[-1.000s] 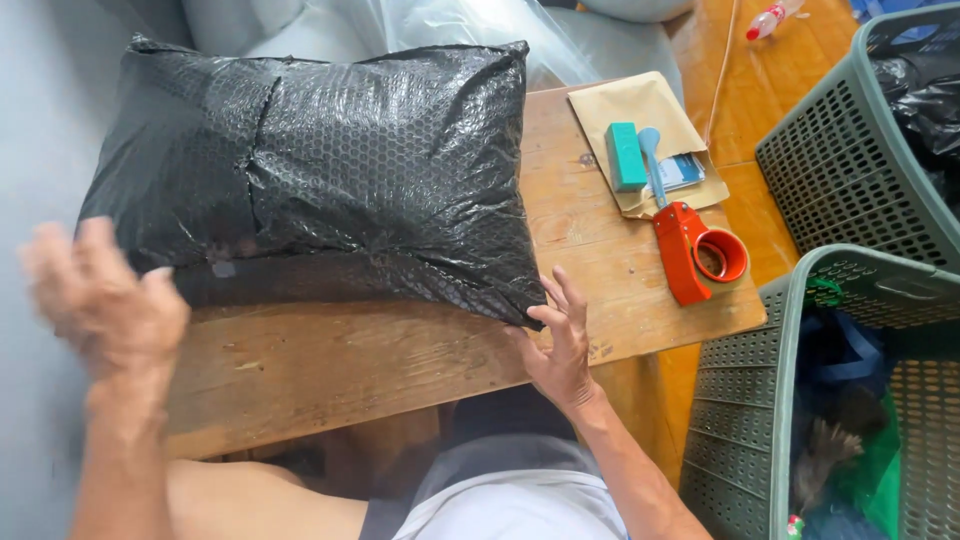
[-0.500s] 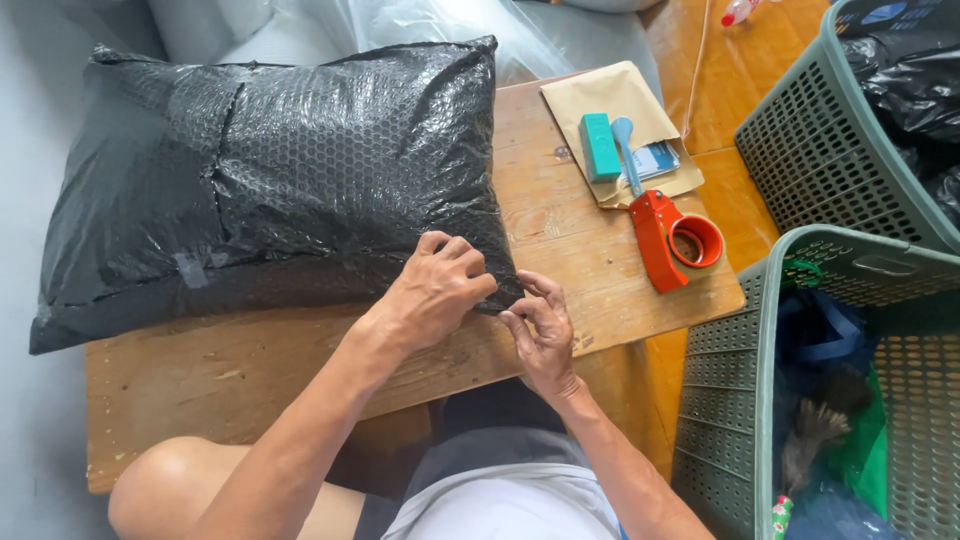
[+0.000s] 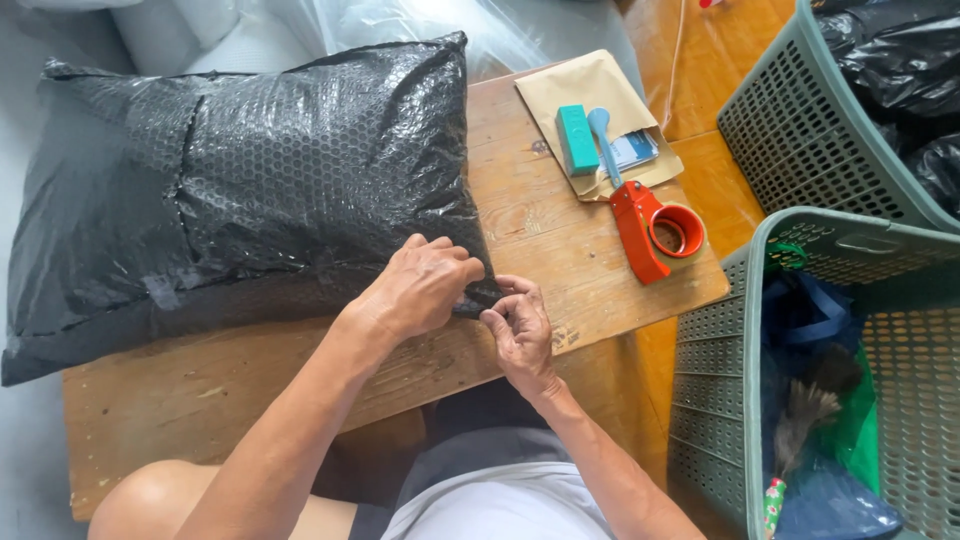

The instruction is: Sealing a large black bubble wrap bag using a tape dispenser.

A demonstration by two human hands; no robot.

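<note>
Hands meeting at the near right corner of a black bubble-wrap parcel [image 3: 250,190] on a wooden tabletop [image 3: 560,250].
Left hand [image 3: 420,288] lies curled over the parcel's corner, fingers bent and pressing down on the wrap; right hand [image 3: 520,330] sits just beside it, fingers pinched nearly closed on the very tip of the corner. Parcel fills the tabletop's left and middle. Well apart to the right lie a red tape dispenser [image 3: 655,230] and a brown envelope [image 3: 590,95].
</note>
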